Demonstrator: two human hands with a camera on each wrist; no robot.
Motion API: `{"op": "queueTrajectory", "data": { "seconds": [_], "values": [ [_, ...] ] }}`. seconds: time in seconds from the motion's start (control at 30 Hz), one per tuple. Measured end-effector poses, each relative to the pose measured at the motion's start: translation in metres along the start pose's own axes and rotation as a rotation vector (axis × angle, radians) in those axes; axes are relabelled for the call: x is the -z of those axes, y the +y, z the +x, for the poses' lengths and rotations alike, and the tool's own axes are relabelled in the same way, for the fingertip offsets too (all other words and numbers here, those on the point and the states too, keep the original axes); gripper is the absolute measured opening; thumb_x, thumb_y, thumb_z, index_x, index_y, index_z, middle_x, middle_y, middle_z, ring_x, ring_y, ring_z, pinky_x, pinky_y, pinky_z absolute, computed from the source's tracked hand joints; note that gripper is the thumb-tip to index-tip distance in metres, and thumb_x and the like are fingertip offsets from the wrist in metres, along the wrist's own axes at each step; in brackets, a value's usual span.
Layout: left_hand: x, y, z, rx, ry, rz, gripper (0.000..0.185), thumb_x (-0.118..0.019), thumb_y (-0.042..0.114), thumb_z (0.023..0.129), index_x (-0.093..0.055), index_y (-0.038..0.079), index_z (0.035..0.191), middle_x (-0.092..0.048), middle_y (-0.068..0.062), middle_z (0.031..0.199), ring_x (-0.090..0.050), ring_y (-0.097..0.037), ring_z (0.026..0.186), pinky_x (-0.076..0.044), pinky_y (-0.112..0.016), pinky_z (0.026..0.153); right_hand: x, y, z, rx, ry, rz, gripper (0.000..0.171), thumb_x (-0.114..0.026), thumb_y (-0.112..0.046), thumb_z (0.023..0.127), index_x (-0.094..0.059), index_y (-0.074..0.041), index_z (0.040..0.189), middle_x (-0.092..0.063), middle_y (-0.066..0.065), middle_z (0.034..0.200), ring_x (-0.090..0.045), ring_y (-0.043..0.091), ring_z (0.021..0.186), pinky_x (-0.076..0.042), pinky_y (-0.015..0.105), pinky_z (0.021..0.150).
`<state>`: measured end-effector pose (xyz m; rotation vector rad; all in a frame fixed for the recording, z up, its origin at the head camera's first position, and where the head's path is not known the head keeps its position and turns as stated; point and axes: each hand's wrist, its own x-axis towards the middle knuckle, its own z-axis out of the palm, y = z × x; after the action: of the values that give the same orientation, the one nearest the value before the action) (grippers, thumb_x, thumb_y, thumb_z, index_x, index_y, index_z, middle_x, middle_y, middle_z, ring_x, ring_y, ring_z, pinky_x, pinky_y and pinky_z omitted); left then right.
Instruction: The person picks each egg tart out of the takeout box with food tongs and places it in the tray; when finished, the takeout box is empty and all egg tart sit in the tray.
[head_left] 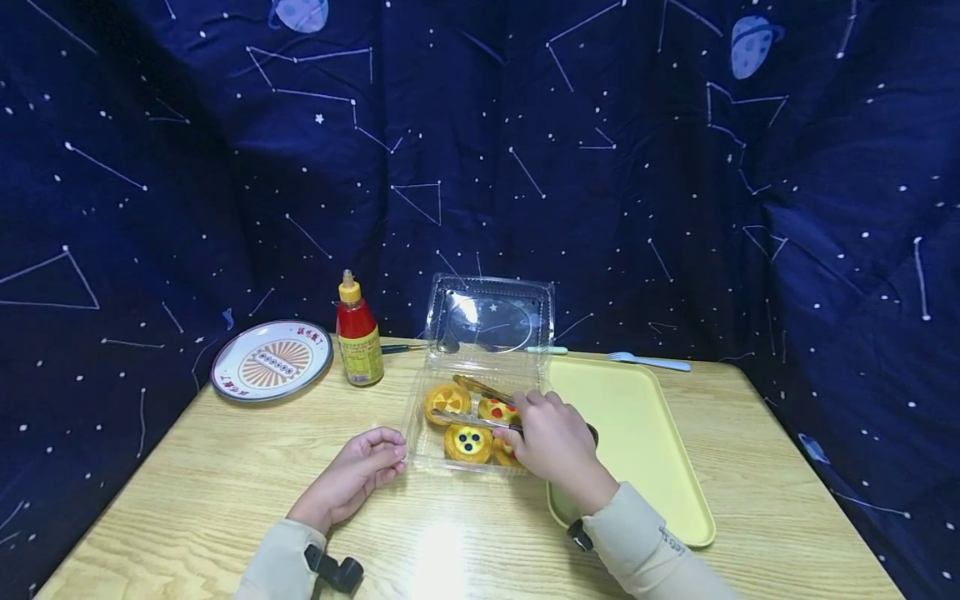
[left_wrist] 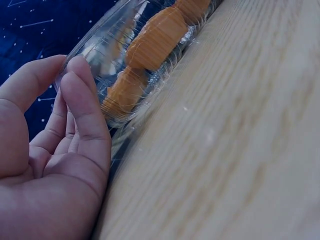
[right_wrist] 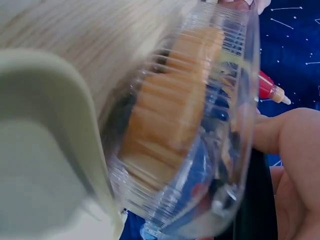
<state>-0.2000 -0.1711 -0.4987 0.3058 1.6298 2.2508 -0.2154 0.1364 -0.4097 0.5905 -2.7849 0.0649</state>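
Observation:
A clear plastic box with its lid raised holds several egg tarts, among them an orange-topped tart and one with blue dots. My left hand pinches the box's left rim between thumb and fingertips, also visible in the left wrist view. In my right hand is a pair of tongs, gripped by its dark handle. The tongs' arms are spread over the box, one tip by the far side of the orange-topped tart, the other overlapping its near side.
A yellow tray lies right of the box, under my right forearm. A red sauce bottle and a patterned plate stand at the back left. Behind the tray lies a blue fork; a dark-handled utensil lies behind the box.

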Motion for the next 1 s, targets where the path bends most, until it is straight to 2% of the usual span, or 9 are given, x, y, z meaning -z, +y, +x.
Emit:
{"op": "queueTrajectory", "data": {
  "seconds": [0.23, 0.37, 0.67, 0.8, 1.0],
  "values": [
    [-0.001, 0.0, 0.001, 0.004, -0.007, 0.005, 0.015, -0.06, 0.007, 0.097, -0.054, 0.004, 0.111, -0.062, -0.001, 0.093, -0.064, -0.012, 0.084, -0.054, -0.021, 0.075, -0.009, -0.002, 0.0, -0.057, -0.038, 0.001, 0.063, -0.068, -0.058, 0.086, -0.065, -0.006, 0.122, -0.065, 0.007, 0.1, -0.059, 0.027, 0.086, -0.054, 0.044, 0.068],
    [0.0, -0.001, 0.001, -0.004, -0.005, 0.006, 0.015, -0.06, 0.005, 0.097, -0.054, 0.004, 0.111, -0.062, -0.001, 0.093, -0.064, -0.012, 0.084, -0.054, -0.021, 0.075, -0.01, -0.003, 0.002, -0.06, -0.032, 0.001, 0.064, -0.069, -0.059, 0.085, -0.065, -0.005, 0.12, -0.065, 0.008, 0.098, -0.059, 0.028, 0.082, -0.054, 0.044, 0.065],
    [0.0, 0.001, 0.0, -0.001, 0.004, 0.009, 0.013, -0.06, 0.005, 0.097, -0.054, 0.005, 0.109, -0.061, 0.0, 0.092, -0.063, -0.012, 0.085, -0.053, -0.021, 0.075, -0.005, -0.005, 0.008, -0.026, -0.084, 0.017, 0.06, -0.071, -0.059, 0.083, -0.068, -0.008, 0.114, -0.065, 0.006, 0.096, -0.06, 0.027, 0.08, -0.054, 0.042, 0.063],
    [-0.001, 0.002, 0.0, 0.001, 0.008, 0.01, 0.013, -0.06, 0.006, 0.097, -0.054, 0.005, 0.109, -0.061, 0.0, 0.092, -0.063, -0.012, 0.085, -0.053, -0.021, 0.075, -0.006, -0.008, 0.01, -0.038, -0.104, 0.004, 0.06, -0.07, -0.06, 0.083, -0.068, -0.008, 0.114, -0.064, 0.005, 0.093, -0.059, 0.026, 0.078, -0.053, 0.042, 0.062],
    [-0.001, 0.001, 0.0, 0.005, 0.012, 0.008, 0.014, -0.061, 0.006, 0.097, -0.054, 0.005, 0.11, -0.061, 0.0, 0.093, -0.063, -0.012, 0.085, -0.054, -0.022, 0.077, -0.012, -0.009, 0.009, -0.054, -0.076, 0.017, 0.053, -0.072, -0.057, 0.083, -0.07, -0.01, 0.109, -0.062, 0.001, 0.086, -0.058, 0.025, 0.075, -0.05, 0.038, 0.058]
  ]
}}
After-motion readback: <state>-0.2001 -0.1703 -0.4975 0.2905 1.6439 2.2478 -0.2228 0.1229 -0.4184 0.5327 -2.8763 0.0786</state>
